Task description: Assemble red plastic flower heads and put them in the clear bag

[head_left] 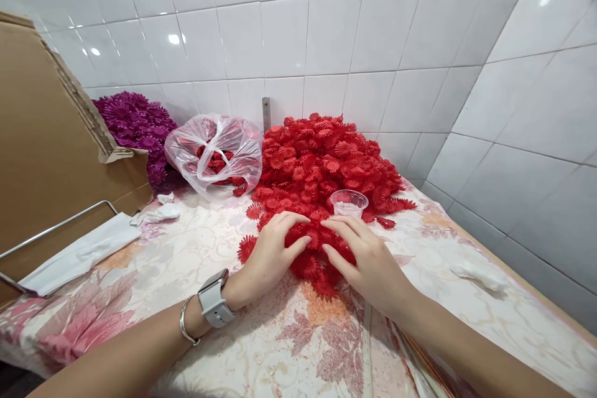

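Progress: red flower heap (326, 155), largest item in work, lies directly beyond and below your L hand (273, 250) & R hand (370, 256); loose, no finished pc. vis. Purple flower heap (133, 130), well beyond & L of your grip, likewise loose. Clear plastic bag (181, 158), beyond & L of grip, contains more red pcs. Est.: early stage, bulk left to handle. Grip: both hands half-open, thumbs apart from forefingers, tips facing at heap's near side; any light petal contact can't be confirmed. Clear cup (358, 200), just beyond your R fingers, whitish contents unident.

Edges/room: tiled wall (326, 31) bounds you beyond heap & far R. Tablecloth (200, 261) gives side room L of your L hand, also R of your R hand. Cardboard (41, 106) limits far L. Judged main risk: R fingers knocking cup if you reach fwd.
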A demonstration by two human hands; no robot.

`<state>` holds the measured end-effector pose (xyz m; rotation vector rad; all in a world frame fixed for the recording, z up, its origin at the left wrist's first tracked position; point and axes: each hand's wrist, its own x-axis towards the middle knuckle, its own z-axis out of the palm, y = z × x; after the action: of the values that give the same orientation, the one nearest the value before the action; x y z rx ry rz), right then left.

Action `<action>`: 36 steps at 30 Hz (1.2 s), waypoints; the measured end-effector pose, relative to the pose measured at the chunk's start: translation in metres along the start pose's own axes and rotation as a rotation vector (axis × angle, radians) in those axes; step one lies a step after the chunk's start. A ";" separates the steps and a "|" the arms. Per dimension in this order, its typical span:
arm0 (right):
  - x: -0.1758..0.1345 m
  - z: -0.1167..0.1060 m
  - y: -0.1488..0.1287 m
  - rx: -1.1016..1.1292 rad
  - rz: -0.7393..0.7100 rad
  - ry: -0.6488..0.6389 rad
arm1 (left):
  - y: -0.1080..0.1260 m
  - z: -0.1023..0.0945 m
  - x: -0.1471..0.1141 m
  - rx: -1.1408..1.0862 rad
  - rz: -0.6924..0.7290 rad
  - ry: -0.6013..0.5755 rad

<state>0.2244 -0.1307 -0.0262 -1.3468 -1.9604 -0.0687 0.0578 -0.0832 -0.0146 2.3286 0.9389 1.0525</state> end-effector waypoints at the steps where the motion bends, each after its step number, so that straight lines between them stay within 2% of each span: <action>1: 0.000 0.002 0.001 -0.003 -0.022 -0.023 | -0.002 0.000 0.000 0.034 0.021 -0.014; 5: -0.001 0.006 0.001 -0.011 -0.038 -0.085 | -0.009 0.002 0.002 0.161 0.094 -0.070; 10: -0.001 0.006 -0.001 0.008 0.012 -0.057 | -0.015 0.002 0.004 0.337 0.120 -0.113; 13: -0.001 0.004 -0.002 0.030 0.022 -0.026 | -0.014 -0.001 0.005 0.331 0.143 -0.119; 16: -0.001 0.002 -0.003 0.060 0.024 0.031 | -0.009 -0.004 0.006 0.158 0.119 -0.023; 18: 0.000 0.000 -0.004 0.078 0.022 0.065 | -0.005 -0.006 0.007 -0.099 0.028 0.053; 22: 0.000 -0.003 -0.006 0.111 0.015 0.050 | 0.001 -0.006 0.012 -0.717 -0.375 0.127; 25: 0.000 -0.004 -0.008 0.125 0.017 0.023 | 0.001 -0.007 0.015 -0.946 -0.550 0.151; 28: 0.000 -0.004 -0.008 0.132 0.021 0.010 | -0.001 -0.007 0.016 -1.010 -0.553 0.124; 36: 0.000 -0.006 -0.009 0.148 -0.003 0.046 | 0.002 -0.009 0.011 -0.885 -0.491 -0.043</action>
<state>0.2206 -0.1371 -0.0186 -1.2355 -1.8912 0.0425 0.0570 -0.0763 -0.0024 1.3082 0.7490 0.9325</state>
